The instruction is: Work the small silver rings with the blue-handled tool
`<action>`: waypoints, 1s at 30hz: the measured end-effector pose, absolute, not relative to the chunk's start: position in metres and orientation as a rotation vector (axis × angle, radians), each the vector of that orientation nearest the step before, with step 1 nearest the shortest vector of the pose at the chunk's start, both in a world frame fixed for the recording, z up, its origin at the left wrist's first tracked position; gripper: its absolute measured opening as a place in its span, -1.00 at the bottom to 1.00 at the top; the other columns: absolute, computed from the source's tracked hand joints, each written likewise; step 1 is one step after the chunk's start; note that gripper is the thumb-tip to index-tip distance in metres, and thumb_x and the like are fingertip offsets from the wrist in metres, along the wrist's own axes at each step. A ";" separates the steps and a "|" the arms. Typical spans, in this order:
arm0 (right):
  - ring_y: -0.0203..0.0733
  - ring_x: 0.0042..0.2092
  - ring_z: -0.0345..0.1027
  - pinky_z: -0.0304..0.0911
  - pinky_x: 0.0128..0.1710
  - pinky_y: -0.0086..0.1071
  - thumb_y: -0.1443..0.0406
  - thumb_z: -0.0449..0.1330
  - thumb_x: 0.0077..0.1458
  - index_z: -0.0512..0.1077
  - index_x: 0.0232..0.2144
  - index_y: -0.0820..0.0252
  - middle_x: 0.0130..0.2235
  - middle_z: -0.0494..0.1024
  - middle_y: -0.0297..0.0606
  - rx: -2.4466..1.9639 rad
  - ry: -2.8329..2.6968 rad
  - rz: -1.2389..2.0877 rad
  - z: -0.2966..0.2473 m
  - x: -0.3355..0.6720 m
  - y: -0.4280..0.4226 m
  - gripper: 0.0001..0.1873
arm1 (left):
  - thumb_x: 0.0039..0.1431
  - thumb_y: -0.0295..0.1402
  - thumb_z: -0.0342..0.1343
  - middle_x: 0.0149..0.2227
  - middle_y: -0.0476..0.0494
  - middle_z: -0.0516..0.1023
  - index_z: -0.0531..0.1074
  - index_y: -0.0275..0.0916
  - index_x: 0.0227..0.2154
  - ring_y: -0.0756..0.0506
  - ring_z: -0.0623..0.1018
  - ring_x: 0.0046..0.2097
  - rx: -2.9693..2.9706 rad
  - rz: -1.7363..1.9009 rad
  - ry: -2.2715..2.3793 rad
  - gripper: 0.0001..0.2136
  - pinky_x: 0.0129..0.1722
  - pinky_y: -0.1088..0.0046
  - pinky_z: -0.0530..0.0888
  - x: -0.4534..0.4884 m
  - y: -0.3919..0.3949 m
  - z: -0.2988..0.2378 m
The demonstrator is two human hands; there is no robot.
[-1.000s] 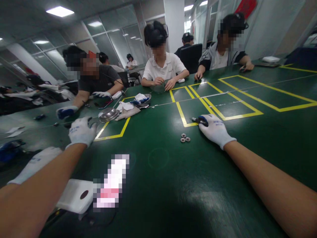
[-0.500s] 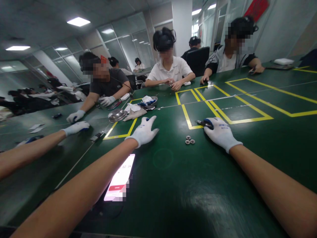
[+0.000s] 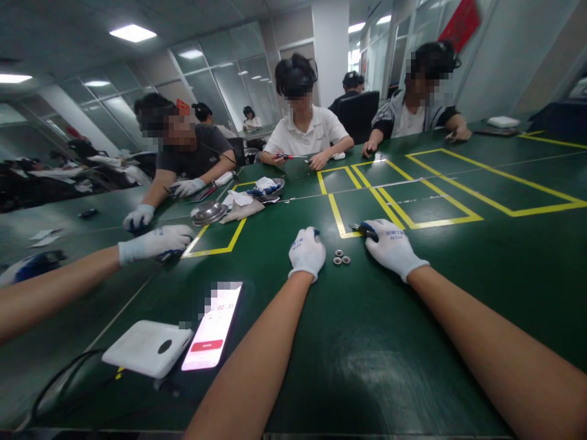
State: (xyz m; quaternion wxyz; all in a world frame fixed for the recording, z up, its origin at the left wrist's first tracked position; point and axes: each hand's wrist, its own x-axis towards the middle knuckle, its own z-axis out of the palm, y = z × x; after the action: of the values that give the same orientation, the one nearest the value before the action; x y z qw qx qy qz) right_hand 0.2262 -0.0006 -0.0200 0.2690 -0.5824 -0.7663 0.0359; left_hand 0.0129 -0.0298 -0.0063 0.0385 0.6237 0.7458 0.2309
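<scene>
My right hand (image 3: pixel 391 245), in a white glove with a dark blue palm, is closed around a dark tool with a metal tip (image 3: pixel 363 230); most of its handle is hidden in the fingers. To the left, my gloved left hand (image 3: pixel 307 252) rests low over the green table (image 3: pixel 367 324) with its fingers curled. Whatever it may hold is hidden beneath it. Between the hands lie three small round metal pieces (image 3: pixel 341 258), grouped close together and touched by neither hand.
A lit phone (image 3: pixel 213 333) and a white power bank (image 3: pixel 147 348) lie left of my left forearm. A co-worker's gloved hand (image 3: pixel 158 242) reaches in from the left. Farther off are metal bowls (image 3: pixel 209 212), cloths (image 3: pixel 243 208) and yellow tape outlines (image 3: pixel 435 225). Several people sit opposite.
My left hand has moved right, nearer the metal pieces, and its spread fingers have curled in. My right hand keeps the tool. The co-worker's hand at left has reached farther right.
</scene>
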 end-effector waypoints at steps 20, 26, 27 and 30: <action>0.10 0.08 0.40 0.31 0.11 -0.14 0.27 0.13 0.19 0.49 0.11 0.21 0.09 0.52 -0.02 -1.546 -2.095 0.129 -0.019 0.225 -0.001 -0.55 | 0.27 -0.13 0.05 0.25 -0.48 0.31 0.32 -0.23 0.24 -0.46 0.38 0.24 1.957 0.444 2.402 -0.48 0.17 0.00 0.40 -0.037 -0.009 0.036; 0.11 0.08 0.39 0.30 0.11 -0.13 0.27 0.14 0.18 0.49 0.10 0.20 0.09 0.52 -0.01 -1.558 -2.077 0.134 -0.019 0.224 -0.001 -0.56 | 0.33 0.00 -0.17 0.37 -0.50 0.19 0.37 -0.24 0.22 -0.58 0.16 0.37 1.915 -0.158 2.650 -0.43 0.25 -0.22 0.20 -0.167 0.012 0.035; 0.11 0.08 0.39 0.30 0.11 -0.13 0.28 0.14 0.18 0.50 0.09 0.20 0.08 0.53 -0.01 -1.554 -2.077 0.133 -0.020 0.224 -0.001 -0.56 | 0.34 0.01 -0.21 0.41 -0.45 0.13 0.34 -0.19 0.26 -0.57 0.09 0.41 1.891 -0.234 2.643 -0.42 0.29 -0.24 0.12 -0.188 0.009 0.030; 0.10 0.07 0.39 0.30 0.10 -0.14 0.27 0.15 0.18 0.50 0.08 0.20 0.07 0.53 -0.01 -1.546 -2.074 0.125 -0.022 0.225 0.001 -0.57 | 0.34 0.10 -0.32 0.46 -0.36 0.04 0.23 -0.07 0.34 -0.59 0.01 0.44 1.775 -0.329 2.675 -0.35 0.31 -0.31 -0.01 -0.240 -0.008 0.019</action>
State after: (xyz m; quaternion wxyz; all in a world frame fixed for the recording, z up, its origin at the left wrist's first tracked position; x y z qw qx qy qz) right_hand 0.2248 0.0008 -0.0222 0.2722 -0.5744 -0.7706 0.0464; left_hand -0.2398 -0.0084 0.0191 -0.0426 0.5495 0.8281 -0.1019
